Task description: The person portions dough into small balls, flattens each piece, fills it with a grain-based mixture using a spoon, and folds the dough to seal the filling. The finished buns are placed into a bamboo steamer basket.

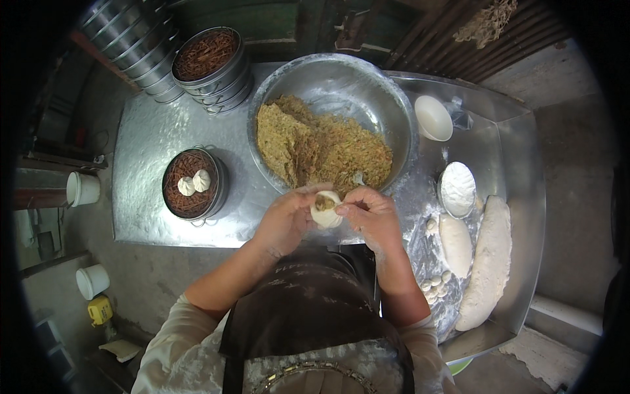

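Observation:
Between my two hands, a partly pleated dough bun (327, 216) shows brown-green filling through its open top. My left hand (290, 216) cups the bun from the left side. The thumb and fingers of my right hand (371, 216) pinch its rim on the right. Just beyond the hands stands a wide metal basin (344, 93) with a heap of chopped filling (330, 143) in it. A utensil handle (360, 178) sticks out of the filling near my right hand; its other end is hidden. Two closed buns (194, 182) sit in a round steamer (220, 184) at the left.
At the right lie a long dough roll (487, 266), a smaller dough piece (455, 246) and several small dough lumps (435, 285) on floured metal. A flour bowl (457, 189) and a white bowl (433, 118) stand above them. Stacked steamers (216, 88) rise at the back left.

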A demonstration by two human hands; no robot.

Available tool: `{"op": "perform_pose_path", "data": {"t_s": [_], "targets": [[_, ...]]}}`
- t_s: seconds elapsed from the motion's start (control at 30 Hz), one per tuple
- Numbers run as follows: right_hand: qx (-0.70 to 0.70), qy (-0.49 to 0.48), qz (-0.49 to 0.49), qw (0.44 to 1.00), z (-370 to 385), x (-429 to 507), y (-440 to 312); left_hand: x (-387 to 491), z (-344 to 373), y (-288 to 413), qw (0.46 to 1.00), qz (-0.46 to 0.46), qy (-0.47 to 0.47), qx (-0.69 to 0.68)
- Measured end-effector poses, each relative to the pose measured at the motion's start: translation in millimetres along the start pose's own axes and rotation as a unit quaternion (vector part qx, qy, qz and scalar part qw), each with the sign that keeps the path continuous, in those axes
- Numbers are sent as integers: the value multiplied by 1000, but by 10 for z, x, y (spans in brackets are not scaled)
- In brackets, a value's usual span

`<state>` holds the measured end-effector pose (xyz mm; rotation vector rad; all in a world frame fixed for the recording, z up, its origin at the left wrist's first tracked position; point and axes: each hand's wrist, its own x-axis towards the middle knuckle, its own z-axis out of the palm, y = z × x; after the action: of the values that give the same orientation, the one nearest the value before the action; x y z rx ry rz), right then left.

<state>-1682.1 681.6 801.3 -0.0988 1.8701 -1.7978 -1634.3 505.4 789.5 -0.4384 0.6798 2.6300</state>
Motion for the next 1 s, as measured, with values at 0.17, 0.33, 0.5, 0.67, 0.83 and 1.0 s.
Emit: {"op": "perform_pose_path", "data": {"t_s": [0.17, 0.33, 0.5, 0.67, 0.83, 1.0], "targets": [[85, -11, 10, 996, 93, -40, 20, 21, 15, -195, 995, 84, 20, 39], [-150, -20, -127, 980, 116, -75, 27, 13, -117, -258, 982, 100, 40, 154], [-119, -32, -114, 986, 75, -95, 5, 17, -172, -250, 928, 147, -6, 343], [-263, 22, -218, 940, 104, -113, -18, -1, -153, -128, 994, 46, -19, 99], [-284, 36, -195, 938, 153, -159, -31, -19, -13, -227, 990, 87, -24, 113], [-364, -24, -228, 903, 126, -188, -60, -5, -33, -217, 998, 0, 9, 65]]}}
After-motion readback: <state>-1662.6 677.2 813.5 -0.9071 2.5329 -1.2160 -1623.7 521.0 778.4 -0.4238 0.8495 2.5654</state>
